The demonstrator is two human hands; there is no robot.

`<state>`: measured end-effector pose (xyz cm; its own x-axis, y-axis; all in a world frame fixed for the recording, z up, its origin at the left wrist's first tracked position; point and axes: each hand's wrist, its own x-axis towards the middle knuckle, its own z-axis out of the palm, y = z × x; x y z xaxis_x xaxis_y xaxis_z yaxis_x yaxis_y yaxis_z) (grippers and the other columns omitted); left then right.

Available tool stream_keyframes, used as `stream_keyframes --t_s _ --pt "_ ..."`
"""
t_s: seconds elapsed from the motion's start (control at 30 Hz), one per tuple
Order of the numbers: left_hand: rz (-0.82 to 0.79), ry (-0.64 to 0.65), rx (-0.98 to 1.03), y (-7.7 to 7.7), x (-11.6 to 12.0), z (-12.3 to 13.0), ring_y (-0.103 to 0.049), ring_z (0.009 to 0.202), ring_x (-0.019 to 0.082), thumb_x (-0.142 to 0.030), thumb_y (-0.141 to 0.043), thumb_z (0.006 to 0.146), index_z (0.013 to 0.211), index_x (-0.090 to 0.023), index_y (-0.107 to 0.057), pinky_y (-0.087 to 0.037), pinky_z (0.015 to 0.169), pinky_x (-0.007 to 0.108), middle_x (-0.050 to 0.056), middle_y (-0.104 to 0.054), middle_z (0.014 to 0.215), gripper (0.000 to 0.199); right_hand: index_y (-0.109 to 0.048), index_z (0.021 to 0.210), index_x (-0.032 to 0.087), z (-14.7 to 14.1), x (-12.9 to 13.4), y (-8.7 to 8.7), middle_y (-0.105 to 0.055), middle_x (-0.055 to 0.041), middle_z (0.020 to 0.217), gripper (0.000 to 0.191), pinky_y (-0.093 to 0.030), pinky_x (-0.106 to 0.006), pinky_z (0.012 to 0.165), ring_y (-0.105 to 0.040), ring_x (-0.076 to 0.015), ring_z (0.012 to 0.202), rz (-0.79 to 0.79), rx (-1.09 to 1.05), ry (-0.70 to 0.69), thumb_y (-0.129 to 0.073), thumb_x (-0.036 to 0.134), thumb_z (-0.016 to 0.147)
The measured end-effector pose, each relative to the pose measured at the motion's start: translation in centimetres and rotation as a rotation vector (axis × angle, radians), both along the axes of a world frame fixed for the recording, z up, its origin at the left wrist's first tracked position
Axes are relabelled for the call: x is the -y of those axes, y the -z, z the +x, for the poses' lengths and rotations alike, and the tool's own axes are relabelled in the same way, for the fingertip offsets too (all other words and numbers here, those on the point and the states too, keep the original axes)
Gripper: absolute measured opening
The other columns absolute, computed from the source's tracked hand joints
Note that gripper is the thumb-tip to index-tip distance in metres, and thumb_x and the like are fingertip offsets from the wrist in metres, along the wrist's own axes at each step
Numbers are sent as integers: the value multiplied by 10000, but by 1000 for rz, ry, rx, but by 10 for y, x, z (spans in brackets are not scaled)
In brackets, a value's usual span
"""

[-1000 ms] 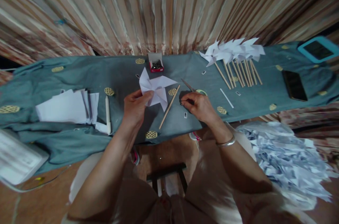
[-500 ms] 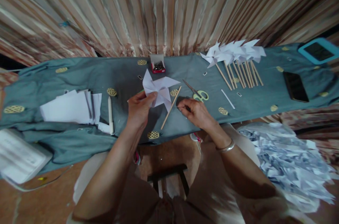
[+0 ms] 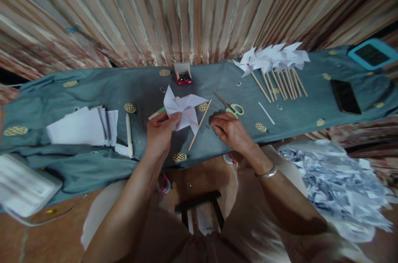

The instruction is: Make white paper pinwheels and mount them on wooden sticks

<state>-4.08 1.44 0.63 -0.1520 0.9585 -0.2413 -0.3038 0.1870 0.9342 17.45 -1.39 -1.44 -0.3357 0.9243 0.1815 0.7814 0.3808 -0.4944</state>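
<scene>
A white paper pinwheel [image 3: 186, 109] is pinched in my left hand [image 3: 160, 130], the thumb pressed on its middle. Just right of it a thin wooden stick [image 3: 200, 124] lies slanted on the cloth, close to a blade tip. My right hand [image 3: 231, 130] is at the table surface right of the stick, fingers curled together; what they hold, if anything, is hidden. Tiny dark bits [image 3: 208, 127] lie by its fingertips. Scissors with light green handles [image 3: 234, 109] rest just beyond that hand. A small red box of metal pins [image 3: 184, 77] stands open behind the pinwheel.
Finished pinwheels on sticks [image 3: 276, 62] lie in a row at the back right, near a phone [image 3: 345, 97] and a blue-framed device [image 3: 373, 54]. Paper sheets [image 3: 79, 126] and a white pen-like tool [image 3: 129, 135] lie left. A bag of folded paper [image 3: 342, 188] sits lower right.
The pinwheel in my left hand has shifted slightly left and down. My right fingers have moved slightly right, and tiny bits now show on the cloth beside them.
</scene>
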Motion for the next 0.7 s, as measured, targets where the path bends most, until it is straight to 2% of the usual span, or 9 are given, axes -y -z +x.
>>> stream_keyframes --t_s 0.13,0.23,0.37,0.53,0.7 --pt "-18 -1 27 3 3 -2 -631 646 130 -238 -816 527 717 -194 -755 -493 641 253 -9 -731 706 204 -719 968 193 -1 1 0 -759 -75 958 172 -509 -398 902 -671 -231 916 -15 -71 59 -554 206 919" --pt "-44 3 16 5 6 -2 -634 647 135 -246 -827 518 705 -182 -757 -503 660 260 -6 -734 702 209 -722 946 182 -8 1 2 -763 -88 942 160 -515 -404 883 -669 -245 905 -14 -50 25 -585 257 916" --pt "-72 15 10 6 9 -1 -632 633 133 -263 -846 508 720 -175 -767 -506 661 261 -3 -738 699 243 -713 899 181 -17 1 2 -752 -101 907 188 -505 -404 871 -650 -248 855 3 62 14 -527 193 928" --pt "-73 28 8 3 12 0 -609 594 113 -251 -848 510 701 -171 -773 -494 632 238 -3 -737 678 220 -708 883 159 -23 2 3 -749 -126 905 203 -499 -406 876 -660 -265 870 5 89 99 -532 239 941" --pt "-51 20 -42 -1 13 2 -607 599 130 -277 -837 512 702 -150 -778 -498 620 252 23 -742 684 236 -702 863 170 -26 -1 3 -743 -103 874 154 -498 -357 826 -667 -239 837 -45 85 174 -554 171 904"
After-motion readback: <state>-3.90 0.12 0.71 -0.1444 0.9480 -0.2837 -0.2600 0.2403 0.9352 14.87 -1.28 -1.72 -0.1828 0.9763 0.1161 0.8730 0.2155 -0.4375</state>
